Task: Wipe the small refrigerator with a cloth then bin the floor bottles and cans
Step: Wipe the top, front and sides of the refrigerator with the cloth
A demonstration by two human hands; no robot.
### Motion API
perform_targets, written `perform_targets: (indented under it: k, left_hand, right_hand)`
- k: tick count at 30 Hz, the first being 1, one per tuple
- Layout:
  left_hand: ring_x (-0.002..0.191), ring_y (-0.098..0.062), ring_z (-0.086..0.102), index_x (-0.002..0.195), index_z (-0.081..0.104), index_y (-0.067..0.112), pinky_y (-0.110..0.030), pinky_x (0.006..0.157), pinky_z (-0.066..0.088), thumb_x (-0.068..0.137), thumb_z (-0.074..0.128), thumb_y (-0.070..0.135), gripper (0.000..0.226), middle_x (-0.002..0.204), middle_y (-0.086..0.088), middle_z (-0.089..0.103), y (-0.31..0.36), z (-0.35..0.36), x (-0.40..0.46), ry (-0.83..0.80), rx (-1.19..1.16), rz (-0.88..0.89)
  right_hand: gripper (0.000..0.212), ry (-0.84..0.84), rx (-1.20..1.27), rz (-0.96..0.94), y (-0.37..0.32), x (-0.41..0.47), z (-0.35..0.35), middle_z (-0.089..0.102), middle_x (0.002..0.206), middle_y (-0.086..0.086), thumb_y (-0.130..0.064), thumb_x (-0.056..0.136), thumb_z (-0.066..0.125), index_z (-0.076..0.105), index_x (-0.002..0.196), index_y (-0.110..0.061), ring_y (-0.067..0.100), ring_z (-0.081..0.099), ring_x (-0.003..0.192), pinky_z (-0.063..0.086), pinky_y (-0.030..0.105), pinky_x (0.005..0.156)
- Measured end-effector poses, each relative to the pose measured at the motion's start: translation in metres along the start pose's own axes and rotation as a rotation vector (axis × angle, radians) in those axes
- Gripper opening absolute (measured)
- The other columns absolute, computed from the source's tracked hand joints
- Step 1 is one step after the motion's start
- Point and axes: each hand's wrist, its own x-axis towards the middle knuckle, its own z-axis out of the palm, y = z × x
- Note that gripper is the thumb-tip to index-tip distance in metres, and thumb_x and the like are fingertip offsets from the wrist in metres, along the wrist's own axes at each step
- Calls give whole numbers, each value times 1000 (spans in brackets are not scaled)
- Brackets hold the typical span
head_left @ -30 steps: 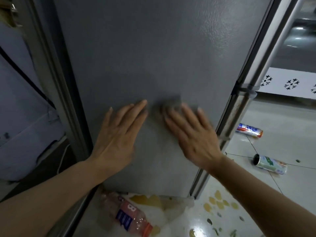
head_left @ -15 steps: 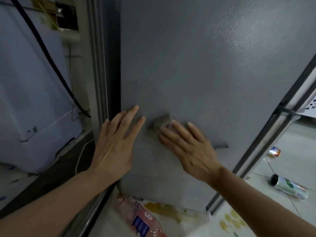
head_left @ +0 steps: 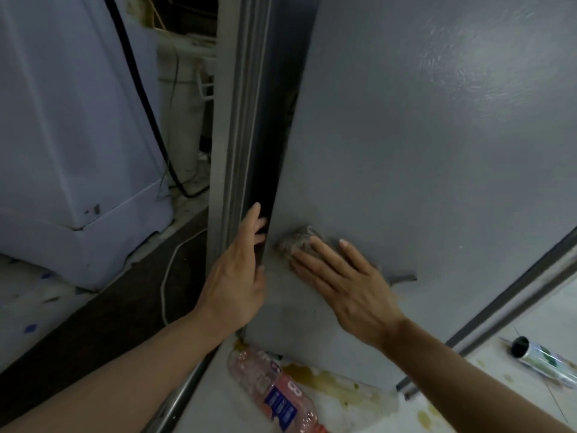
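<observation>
The grey side panel of the small refrigerator fills the right of the head view. My right hand lies flat with straight fingers on a grey cloth, pressing it against the panel near its left edge. My left hand is at that left edge, fingers reaching into the dark gap beside the refrigerator. On the floor below lies a pink plastic bottle with a blue label. A can lies on its side at the lower right.
A grey door frame stands left of the dark gap. A pale blue appliance with a black cable stands at the far left. Yellowish spill stains mark the white floor tiles by the bottle.
Both hands have slid left across the panel. My right hand and cloth now sit near the panel's left edge, and my left hand has moved off the panel to the gap.
</observation>
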Motion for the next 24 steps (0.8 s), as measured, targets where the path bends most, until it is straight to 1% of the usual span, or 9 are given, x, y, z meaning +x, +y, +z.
perform_targets:
  k: [3,5,7,9,13,15,18,20,24]
  left_hand:
    - [120,-6,49,137,-6,47,-24,101,39,85,55,-2,94,131,2,48,-9,-3,-3,-32,-99,-114]
    - [112,-4,54,142,0,40,-19,94,41,85,56,-1,90,121,5,52,-16,-1,-5,-38,-129,-176]
    - [106,-1,56,145,5,34,-12,89,41,83,58,0,88,116,5,56,-23,1,-6,-48,-159,-248]
    - [103,-1,58,146,9,31,-10,87,42,82,59,-2,87,113,4,58,-30,4,-8,-56,-192,-305]
    - [95,3,60,145,18,22,-5,80,46,79,55,-11,82,108,6,59,-39,11,-13,-40,-270,-355]
    - [89,2,59,144,19,18,-4,73,47,80,53,-13,78,107,6,55,-42,13,-13,-2,-312,-410]
    - [81,2,59,140,25,14,-5,68,49,81,54,-11,71,109,6,50,-41,14,-17,12,-260,-466]
    - [87,-3,60,136,30,15,-12,69,51,80,55,-10,67,114,0,53,-39,13,-19,-14,-257,-478]
    - [111,-13,52,141,25,15,-31,94,45,78,55,-7,73,127,-5,49,-37,17,-12,-69,-224,-490]
  right_hand:
    - [52,231,56,149,29,37,-20,32,151,2,-10,92,26,36,143,-15,24,23,142,6,44,116]
    - [50,360,73,230,39,66,-26,29,152,4,-12,95,28,35,145,-14,26,21,142,6,48,116]
    - [49,421,87,258,34,81,-21,32,151,5,-14,95,30,36,144,-14,28,22,142,7,50,116]
    - [50,385,83,195,15,77,-4,31,151,5,-15,94,30,36,144,-14,28,21,142,5,49,116]
    - [51,139,2,-70,-46,46,34,31,150,2,-15,91,30,41,140,-12,24,19,143,2,45,116]
    - [54,54,-32,-76,-64,40,40,26,151,-1,-16,90,28,36,142,-13,24,15,144,0,44,116]
    - [56,-11,-53,-113,-65,38,36,32,151,-2,-15,88,25,37,143,-16,17,17,142,0,42,115]
    - [55,60,-23,-89,-49,36,28,31,150,-3,-12,90,24,38,142,-16,17,19,140,1,42,115]
    - [49,313,64,110,-9,35,17,30,151,0,-9,98,22,37,144,-15,22,23,142,5,45,116]
